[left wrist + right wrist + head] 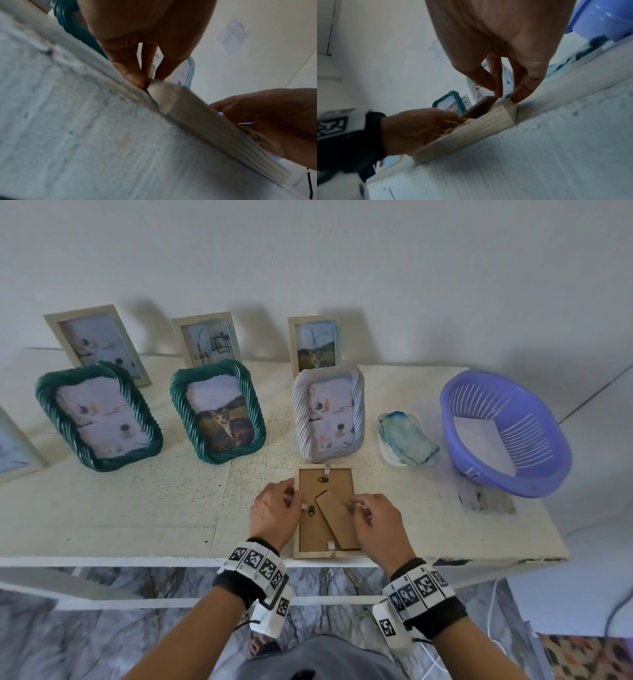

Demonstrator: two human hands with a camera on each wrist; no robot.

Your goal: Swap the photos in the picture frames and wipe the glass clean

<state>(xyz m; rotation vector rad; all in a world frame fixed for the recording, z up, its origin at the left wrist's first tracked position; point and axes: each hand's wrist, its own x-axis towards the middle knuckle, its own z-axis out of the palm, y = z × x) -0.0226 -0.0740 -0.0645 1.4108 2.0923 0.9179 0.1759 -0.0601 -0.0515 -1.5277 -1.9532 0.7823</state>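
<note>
Fingers (290, 498) of both hands pinch small tabs on a frame (326, 553) lying face down at the desk (137, 508) edge. Prying hard, I might snap a tab or nudge it off.

Bare tabletop (137, 518) left of face-down frame (310, 542); white frame (301, 412) just behind.
</note>
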